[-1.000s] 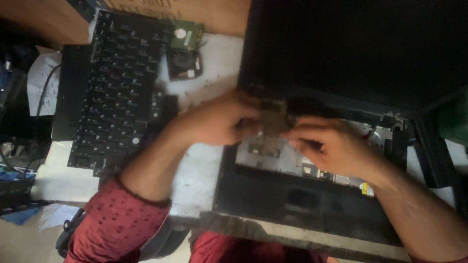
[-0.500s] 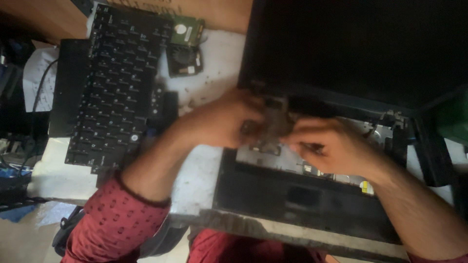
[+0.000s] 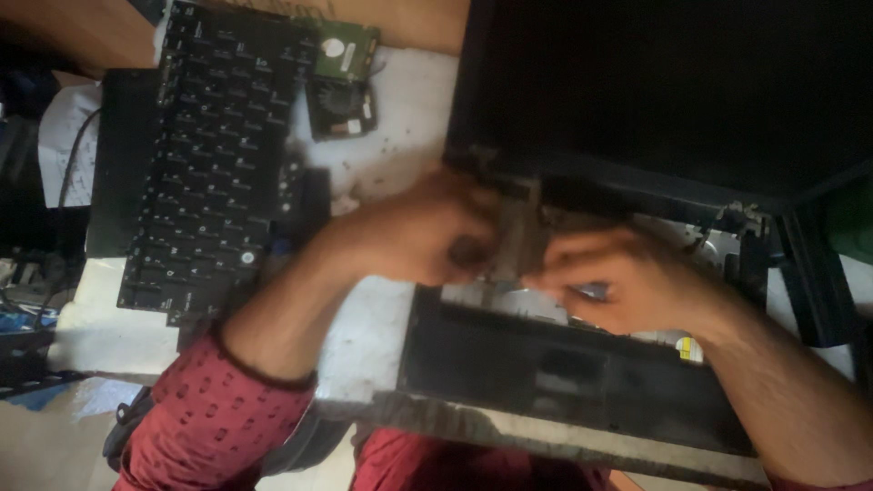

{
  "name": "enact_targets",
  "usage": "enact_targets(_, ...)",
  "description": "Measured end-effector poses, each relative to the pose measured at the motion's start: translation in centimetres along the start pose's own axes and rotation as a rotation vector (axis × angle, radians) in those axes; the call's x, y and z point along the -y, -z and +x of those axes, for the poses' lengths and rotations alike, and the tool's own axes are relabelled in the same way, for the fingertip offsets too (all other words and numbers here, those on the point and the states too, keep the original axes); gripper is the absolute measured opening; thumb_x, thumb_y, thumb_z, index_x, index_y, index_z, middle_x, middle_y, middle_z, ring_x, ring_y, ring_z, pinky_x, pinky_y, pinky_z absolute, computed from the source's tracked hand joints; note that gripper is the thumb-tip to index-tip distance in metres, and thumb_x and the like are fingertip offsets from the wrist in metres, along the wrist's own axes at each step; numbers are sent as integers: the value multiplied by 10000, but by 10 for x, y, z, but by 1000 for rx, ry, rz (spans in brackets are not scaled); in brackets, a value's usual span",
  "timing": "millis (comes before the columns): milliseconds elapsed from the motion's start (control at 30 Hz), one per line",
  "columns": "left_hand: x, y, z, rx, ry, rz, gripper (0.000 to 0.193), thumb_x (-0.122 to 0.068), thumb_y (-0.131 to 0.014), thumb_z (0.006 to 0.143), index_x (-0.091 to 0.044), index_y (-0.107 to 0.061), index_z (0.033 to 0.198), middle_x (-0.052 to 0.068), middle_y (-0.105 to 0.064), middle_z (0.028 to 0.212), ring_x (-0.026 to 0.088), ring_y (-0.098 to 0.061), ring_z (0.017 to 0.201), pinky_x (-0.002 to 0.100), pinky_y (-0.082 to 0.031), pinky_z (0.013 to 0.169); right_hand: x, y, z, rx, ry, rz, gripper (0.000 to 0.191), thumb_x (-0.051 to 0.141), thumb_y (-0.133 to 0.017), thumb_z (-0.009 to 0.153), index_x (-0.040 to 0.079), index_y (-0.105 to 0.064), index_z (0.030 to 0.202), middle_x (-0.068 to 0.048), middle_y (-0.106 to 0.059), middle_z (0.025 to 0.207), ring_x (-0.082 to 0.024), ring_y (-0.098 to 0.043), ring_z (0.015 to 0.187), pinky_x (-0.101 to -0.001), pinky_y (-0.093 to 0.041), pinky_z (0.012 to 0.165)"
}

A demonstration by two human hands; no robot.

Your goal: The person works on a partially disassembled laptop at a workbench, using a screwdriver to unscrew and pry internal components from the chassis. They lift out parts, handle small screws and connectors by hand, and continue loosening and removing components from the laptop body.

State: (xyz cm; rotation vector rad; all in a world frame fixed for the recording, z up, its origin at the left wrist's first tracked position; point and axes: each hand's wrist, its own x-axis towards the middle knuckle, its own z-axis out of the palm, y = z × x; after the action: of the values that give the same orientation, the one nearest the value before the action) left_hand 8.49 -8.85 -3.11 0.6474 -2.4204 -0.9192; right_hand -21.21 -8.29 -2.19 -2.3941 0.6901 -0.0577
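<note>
An opened black laptop point(image 3: 564, 373) lies on the white table, its keyboard removed and its metal inner frame bare. Both of my hands meet over that open bay. My left hand point(image 3: 423, 232) and my right hand point(image 3: 627, 277) together grip a small dark flat part point(image 3: 520, 235) held between them just above the frame. The picture is blurred, so the part's exact shape is unclear. The dark screen point(image 3: 664, 82) stands behind my hands.
A detached black keyboard point(image 3: 214, 155) lies on the left of the white table point(image 3: 400, 118). Beside it sit a green circuit board point(image 3: 346, 50) and a small fan unit point(image 3: 341, 109). Cables and clutter lie past the table's left edge.
My hands have stayed over the open bay, shifting slightly while working the small part between them. The view has drifted a little.
</note>
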Motion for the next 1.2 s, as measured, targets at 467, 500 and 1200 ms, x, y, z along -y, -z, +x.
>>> enact_targets(467, 1, -3, -2, -11, 5, 79, 142, -227, -813, 810, -109, -742, 844, 63, -666, 1006, 299, -581, 1117, 544, -346, 1041, -2, -2, 1, 13, 20, 38, 207, 113, -741, 864, 126, -771, 1068, -7, -734, 859, -88, -721, 682, -208, -608, 551)
enact_targets(500, 1, -3, -2, -24, -12, 77, 139, -225, -810, 818, -107, -741, 843, 63, -668, 1003, 298, -585, 1118, 544, -350, 1040, -2, -2, 1, 13, 11, 44, 210, 110, -735, 864, 123, -770, 1070, -8, -735, 861, -87, -723, 679, -206, -609, 549)
enact_targets(1200, 14, -5, -1, -131, -35, 129, 176, -150, -815, 818, -35, -719, 912, 109, -626, 971, 282, -580, 957, 449, -490, 852, -4, -3, 1, -27, 28, -5, 162, 151, -714, 893, 125, -772, 1042, -11, -746, 858, -84, -709, 616, -213, -564, 517)
